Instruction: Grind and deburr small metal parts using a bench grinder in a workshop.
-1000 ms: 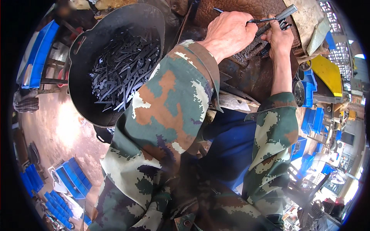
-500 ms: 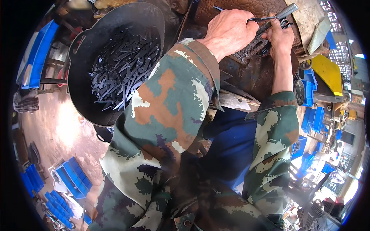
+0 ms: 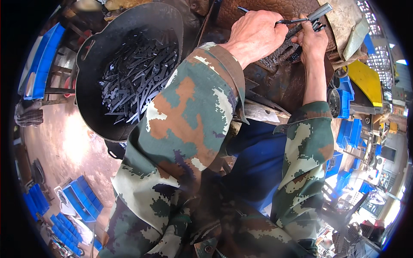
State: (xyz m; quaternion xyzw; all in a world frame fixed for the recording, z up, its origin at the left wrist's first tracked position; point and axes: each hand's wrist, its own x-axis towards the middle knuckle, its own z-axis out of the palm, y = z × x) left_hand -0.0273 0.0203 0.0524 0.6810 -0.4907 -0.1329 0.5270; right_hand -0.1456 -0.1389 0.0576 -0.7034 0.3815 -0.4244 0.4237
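Note:
My left hand point(image 3: 258, 34) is closed round a thin dark metal strip point(image 3: 291, 21). One end of the strip reaches toward the fingertips of my right hand point(image 3: 314, 43), and a pointed dark tip point(image 3: 243, 8) shows beyond my left knuckles. Several small dark metal pieces point(image 3: 319, 26) are gripped in my right hand. Between the hands a grey metal bar point(image 3: 322, 11) slants down to the left, and the strip crosses it. Beneath both hands lies a dark, grimy work surface point(image 3: 275, 77). My left palm and most of its fingertips are hidden.
To the left, a large black basin point(image 3: 92, 116) holds a heap of dark flat metal pieces point(image 3: 137, 81). A brown cloth point(image 3: 344, 21) lies at the far right of the work surface. Blue bins point(image 3: 344, 103) and a yellow panel point(image 3: 363, 84) stand to the right, more blue trays point(image 3: 81, 198) at lower left.

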